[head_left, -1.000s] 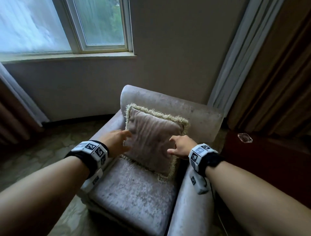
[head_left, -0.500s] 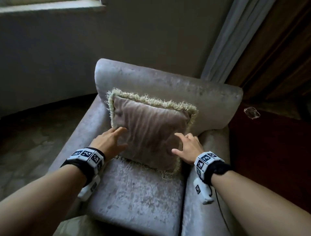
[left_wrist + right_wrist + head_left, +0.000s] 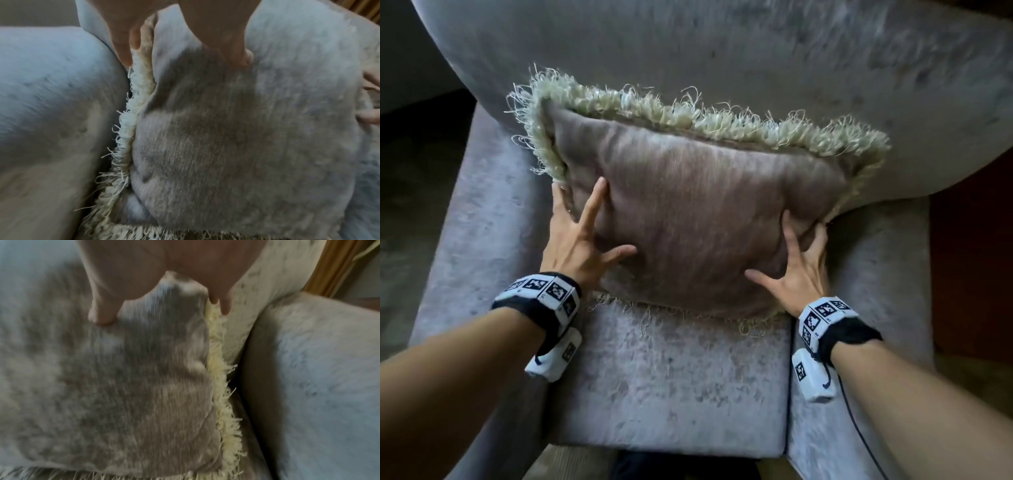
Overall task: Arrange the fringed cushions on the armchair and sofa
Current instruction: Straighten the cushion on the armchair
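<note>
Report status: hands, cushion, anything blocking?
Left hand and right hand grip taupe fringed cushion by its side edges. Cushion upright against grey velvet armchair back. Nothing blocking.

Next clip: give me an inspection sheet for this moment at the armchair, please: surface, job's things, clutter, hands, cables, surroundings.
Surface: grey velvet armchair, seat bare in front.
Job's things: one fringed cushion upright against the backrest; no sofa or second cushion in view.
Clutter: nothing seen.
Hands: left hand and right hand grip the cushion's side edges, fingers spread; each wrist wears a marker band.
Cables: thin dark cable trailing from the right wrist camera.
Surroundings: dim floor at left, dark surface at right.
</note>
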